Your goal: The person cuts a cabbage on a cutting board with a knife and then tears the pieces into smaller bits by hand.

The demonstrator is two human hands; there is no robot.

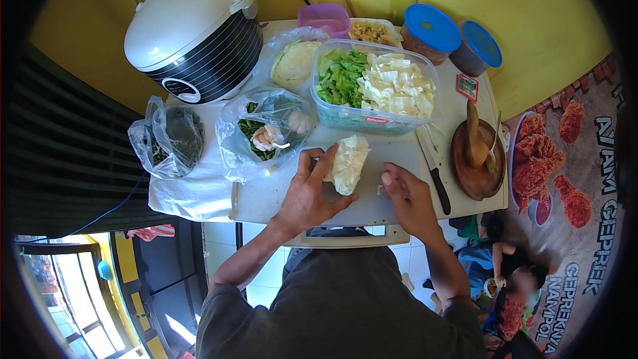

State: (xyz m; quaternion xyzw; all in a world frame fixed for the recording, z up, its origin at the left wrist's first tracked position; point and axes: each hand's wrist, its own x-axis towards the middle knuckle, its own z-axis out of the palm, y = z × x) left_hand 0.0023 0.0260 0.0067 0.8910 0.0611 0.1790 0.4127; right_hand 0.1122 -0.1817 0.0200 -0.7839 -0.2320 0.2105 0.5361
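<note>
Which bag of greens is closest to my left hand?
The clear plastic bag with garlic bulbs showing above the greens, just beyond your left hand. The other bag, farther left, shows no garlic.

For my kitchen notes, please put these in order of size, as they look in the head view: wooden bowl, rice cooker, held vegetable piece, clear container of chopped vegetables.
1. Rice cooker
2. Clear container of chopped vegetables
3. Wooden bowl
4. Held vegetable piece, smallest although it seems nearer to the camera

Cream-white cabbage chunk (350, 165), layered leaves, slightly tilted, held in the left hand's fingers (323, 165)
</note>
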